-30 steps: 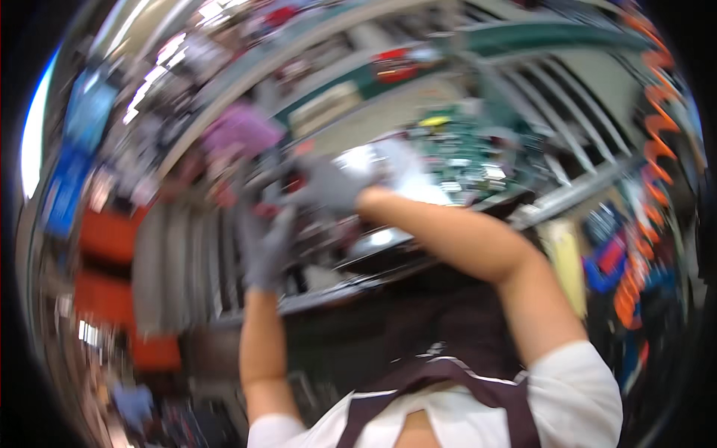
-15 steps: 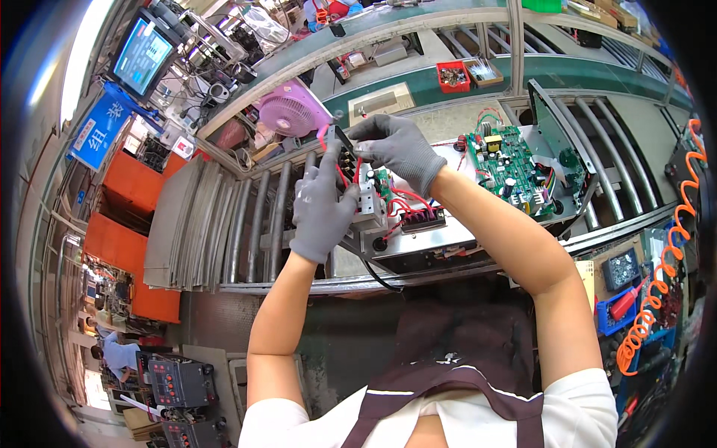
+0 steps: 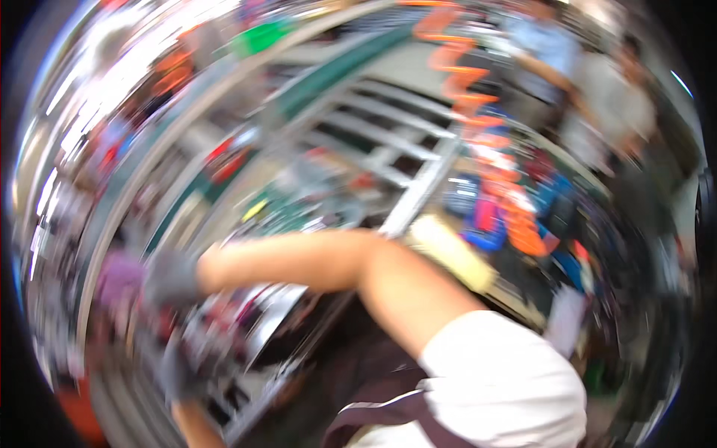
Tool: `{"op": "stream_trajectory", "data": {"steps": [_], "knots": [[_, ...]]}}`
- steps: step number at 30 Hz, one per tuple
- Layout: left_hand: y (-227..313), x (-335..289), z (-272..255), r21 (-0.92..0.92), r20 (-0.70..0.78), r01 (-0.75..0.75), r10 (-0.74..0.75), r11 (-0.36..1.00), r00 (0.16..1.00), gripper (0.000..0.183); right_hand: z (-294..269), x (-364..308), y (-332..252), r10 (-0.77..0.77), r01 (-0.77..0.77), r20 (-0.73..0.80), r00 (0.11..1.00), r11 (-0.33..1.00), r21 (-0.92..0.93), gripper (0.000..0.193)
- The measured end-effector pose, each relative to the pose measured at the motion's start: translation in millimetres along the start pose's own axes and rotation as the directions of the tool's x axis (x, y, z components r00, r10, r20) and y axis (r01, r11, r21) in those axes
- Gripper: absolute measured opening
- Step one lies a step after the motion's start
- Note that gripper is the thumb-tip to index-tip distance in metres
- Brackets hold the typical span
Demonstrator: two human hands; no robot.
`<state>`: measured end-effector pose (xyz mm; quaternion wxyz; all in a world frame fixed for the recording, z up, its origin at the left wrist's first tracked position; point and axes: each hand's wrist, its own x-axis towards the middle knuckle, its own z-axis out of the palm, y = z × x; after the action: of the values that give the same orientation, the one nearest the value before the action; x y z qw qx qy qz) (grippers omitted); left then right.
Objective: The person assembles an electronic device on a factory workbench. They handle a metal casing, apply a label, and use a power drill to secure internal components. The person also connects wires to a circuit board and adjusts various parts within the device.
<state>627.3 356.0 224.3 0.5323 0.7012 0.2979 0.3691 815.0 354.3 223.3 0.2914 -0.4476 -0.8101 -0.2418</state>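
Note:
The view is strongly smeared by motion. My right hand [image 3: 170,278], in a grey glove, is at the left, its forearm stretching across the picture. Below it is my left hand [image 3: 179,373], also grey-gloved, near the lower left. Both are beside the near end of an electronics chassis [image 3: 275,317] with red wires. Blur hides the fingers of both hands, and I cannot make out what they hold or touch. A green circuit board [image 3: 280,205] with a yellow part lies farther along the chassis.
A roller conveyor [image 3: 388,123] runs beyond the board. An orange coiled hose [image 3: 455,67] hangs over a blue bin [image 3: 484,235] on the right. A pink fan [image 3: 119,276] and a red bin [image 3: 226,158] stand left. Two people [image 3: 541,56] are at the far right.
My view has swung sharply to the right, so hands and chassis now appear farther left and tilted. The people at the right have come into view. Blur hides any change of grip.

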Motion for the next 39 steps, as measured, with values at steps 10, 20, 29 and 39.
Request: {"op": "stream_trajectory", "data": {"steps": [10,20,29,39], "knots": [[-25,24,-26,0.220,0.072,-0.131,0.118,0.967,0.990,0.061,-38,-51,-27,-0.121,0.141,0.121,0.985,0.975,-0.170,0.010],[-33,34,-39,0.285,0.044,-0.063,0.052,0.956,0.998,0.028,-26,-55,-25,-0.144,0.153,0.056,0.988,0.961,-0.229,0.007],[-3,15,5,0.053,-0.079,-0.158,0.162,0.986,0.984,0.019,30,-60,29,0.223,-0.219,-0.010,0.975,0.945,-0.243,0.003],[-23,52,-27,-0.382,-0.359,0.062,-0.209,0.922,0.910,0.011,67,7,38,0.468,-0.668,0.509,0.722,0.280,0.690,0.017]]}}
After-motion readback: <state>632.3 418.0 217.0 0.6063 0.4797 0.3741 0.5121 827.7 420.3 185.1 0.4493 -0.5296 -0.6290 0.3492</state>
